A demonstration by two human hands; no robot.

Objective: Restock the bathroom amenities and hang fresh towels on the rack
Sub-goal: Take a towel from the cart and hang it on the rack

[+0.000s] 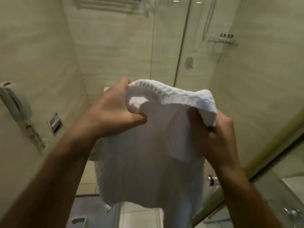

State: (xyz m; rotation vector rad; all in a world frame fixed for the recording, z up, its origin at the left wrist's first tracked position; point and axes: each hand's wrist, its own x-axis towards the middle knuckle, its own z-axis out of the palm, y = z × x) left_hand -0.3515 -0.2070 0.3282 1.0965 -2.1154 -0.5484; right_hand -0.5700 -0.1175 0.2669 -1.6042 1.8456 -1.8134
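Clenched on top edge of towel [148, 153] with left grip [111, 110] and right grip [213, 134], set apart to spread fabric for draping over rack [107, 4] above.

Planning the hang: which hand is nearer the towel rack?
Left. The left hand grips the towel almost straight below the towel rack; the right hand grips it lower and further right.

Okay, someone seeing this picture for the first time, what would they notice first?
The white ribbed cloth towel at centre frame, hanging down while the left hand and right hand grip its top edge. Above it, at upper left, a blurred metal wall towel rack; at upper right, a small metal shelf of bottles inside the glass shower enclosure.
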